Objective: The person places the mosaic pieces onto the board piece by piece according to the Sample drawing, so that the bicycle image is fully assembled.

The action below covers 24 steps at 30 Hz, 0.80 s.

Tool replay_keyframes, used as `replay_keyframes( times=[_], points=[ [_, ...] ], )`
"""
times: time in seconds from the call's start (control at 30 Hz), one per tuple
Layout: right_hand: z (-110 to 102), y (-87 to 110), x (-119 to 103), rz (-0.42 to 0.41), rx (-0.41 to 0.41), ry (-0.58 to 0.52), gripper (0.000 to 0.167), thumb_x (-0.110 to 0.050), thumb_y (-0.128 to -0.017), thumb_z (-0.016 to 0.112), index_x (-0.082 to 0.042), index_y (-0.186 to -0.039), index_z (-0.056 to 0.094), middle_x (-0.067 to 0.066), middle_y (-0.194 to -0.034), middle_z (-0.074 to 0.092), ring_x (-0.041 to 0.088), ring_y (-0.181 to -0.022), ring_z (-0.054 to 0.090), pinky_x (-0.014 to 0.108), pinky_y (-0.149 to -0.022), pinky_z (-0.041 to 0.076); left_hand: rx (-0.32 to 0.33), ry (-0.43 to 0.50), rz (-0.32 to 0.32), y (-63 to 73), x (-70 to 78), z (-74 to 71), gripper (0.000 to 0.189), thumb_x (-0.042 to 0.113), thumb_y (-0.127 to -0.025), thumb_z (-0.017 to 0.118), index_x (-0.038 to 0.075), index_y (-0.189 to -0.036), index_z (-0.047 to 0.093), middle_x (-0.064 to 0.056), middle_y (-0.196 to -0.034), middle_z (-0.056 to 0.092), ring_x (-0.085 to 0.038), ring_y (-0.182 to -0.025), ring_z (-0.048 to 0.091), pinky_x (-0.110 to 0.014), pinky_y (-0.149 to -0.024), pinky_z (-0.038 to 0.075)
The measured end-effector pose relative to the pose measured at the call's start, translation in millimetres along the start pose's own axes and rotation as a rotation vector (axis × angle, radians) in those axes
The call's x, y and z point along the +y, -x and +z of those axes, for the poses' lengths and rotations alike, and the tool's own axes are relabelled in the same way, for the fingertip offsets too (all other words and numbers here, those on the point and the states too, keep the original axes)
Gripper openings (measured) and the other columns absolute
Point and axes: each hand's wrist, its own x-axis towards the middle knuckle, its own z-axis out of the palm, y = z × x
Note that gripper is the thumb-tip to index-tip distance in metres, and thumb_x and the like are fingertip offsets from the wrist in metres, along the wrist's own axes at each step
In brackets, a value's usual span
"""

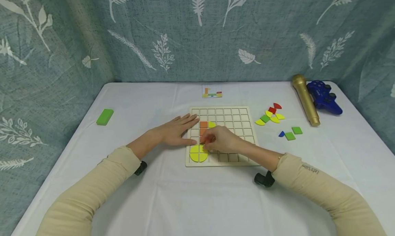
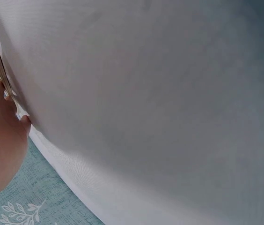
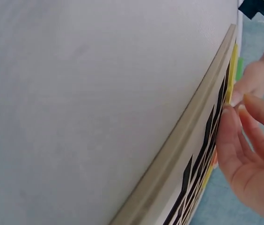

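Observation:
A pale wooden grid board (image 1: pixel 242 121) lies in the middle of the table. My left hand (image 1: pixel 176 131) rests at its left side with straight, spread fingers touching the board's edge. Over the lower left cells, my right hand (image 1: pixel 223 140) bends its fingers, thumb and fingertips close together near the board in the right wrist view; any piece between them is hidden. Orange squares (image 1: pixel 203 124) stand in a column, partly under the right hand. Beside the top one is a yellow quarter-circle (image 1: pixel 211 124). Yellow quarter pieces (image 1: pixel 195 157) form a rounded shape below.
Right of the board lie loose red, yellow, green and blue pieces (image 1: pixel 274 120). A pattern card (image 1: pixel 212 91) is behind the board. Farther right are a gold microphone (image 1: pixel 306 100) and a blue game controller (image 1: pixel 324 96). A green block (image 1: pixel 105 116) sits at left.

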Motion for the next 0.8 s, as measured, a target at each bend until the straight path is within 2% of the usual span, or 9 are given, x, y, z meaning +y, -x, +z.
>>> replay_keyframes(
  times=[0.17,0.3,0.4,0.47,0.57,0.7,0.8],
  points=[
    [-8.5,1.6,3.4,0.108,-0.069,-0.172,0.016,-0.011,-0.091,0.067,-0.006,-0.106,0.069,0.001,-0.088,0.068,0.016,-0.073,0.063,0.027,-0.066,0.053,-0.004,-0.006,-0.005,0.0,0.7,-0.6,0.088,0.066,-0.091,0.043,0.019,-0.155,0.005,0.000,-0.159,-0.002,-0.020,-0.144,-0.006,-0.043,-0.115,0.001],
    [-26.5,7.0,12.8,0.173,-0.161,-0.334,0.030,-0.019,-0.095,0.061,-0.004,-0.122,0.063,0.008,-0.101,0.067,0.020,-0.087,0.063,0.032,-0.077,0.054,-0.007,-0.013,-0.006,-0.7,0.5,0.0,0.088,0.067,-0.091,0.042,0.019,-0.155,0.005,0.000,-0.159,-0.002,-0.020,-0.143,-0.006,-0.043,-0.115,0.002],
    [-44.4,15.4,22.1,0.202,-0.177,-0.456,0.039,-0.020,-0.098,0.056,0.000,-0.131,0.054,0.014,-0.112,0.063,0.024,-0.098,0.061,0.035,-0.086,0.051,-0.012,-0.016,-0.007,-0.7,0.6,0.3,0.088,0.066,-0.091,0.042,0.019,-0.155,0.004,0.000,-0.159,-0.003,-0.020,-0.143,-0.007,-0.043,-0.115,0.001],
    [-56.7,21.6,29.5,0.213,-0.151,-0.540,0.042,-0.018,-0.100,0.053,0.004,-0.135,0.049,0.019,-0.117,0.060,0.026,-0.103,0.059,0.036,-0.091,0.049,-0.015,-0.016,-0.007,-0.7,0.9,0.0,0.088,0.065,-0.091,0.043,0.019,-0.155,0.004,0.000,-0.159,-0.004,-0.020,-0.143,-0.007,-0.043,-0.115,0.001],
    [-74.3,30.5,42.9,0.229,-0.076,-0.647,0.045,-0.015,-0.100,0.051,0.008,-0.138,0.042,0.021,-0.118,0.057,0.025,-0.102,0.058,0.037,-0.093,0.047,-0.018,-0.014,-0.009,-0.2,1.7,-0.9,0.088,0.065,-0.091,0.043,0.019,-0.155,0.003,0.000,-0.159,-0.004,-0.020,-0.143,-0.008,-0.042,-0.115,0.000],
    [-95.3,43.8,61.7,0.252,0.047,-0.740,0.047,-0.012,-0.101,0.050,0.010,-0.140,0.036,0.017,-0.116,0.058,0.020,-0.101,0.061,0.034,-0.093,0.048,-0.014,-0.004,0.000,1.2,2.3,-1.8,0.088,0.065,-0.092,0.043,0.018,-0.155,0.003,-0.001,-0.159,-0.004,-0.021,-0.144,-0.007,-0.043,-0.115,0.001],
    [-109.1,56.5,75.5,0.263,0.107,-0.787,0.049,-0.010,-0.101,0.049,0.011,-0.141,0.031,0.016,-0.118,0.058,0.019,-0.104,0.061,0.031,-0.093,0.047,-0.013,0.006,0.007,1.7,2.6,-1.9,0.088,0.064,-0.092,0.043,0.017,-0.155,0.004,-0.001,-0.159,-0.003,-0.021,-0.144,-0.007,-0.044,-0.115,0.001]
  ],
)
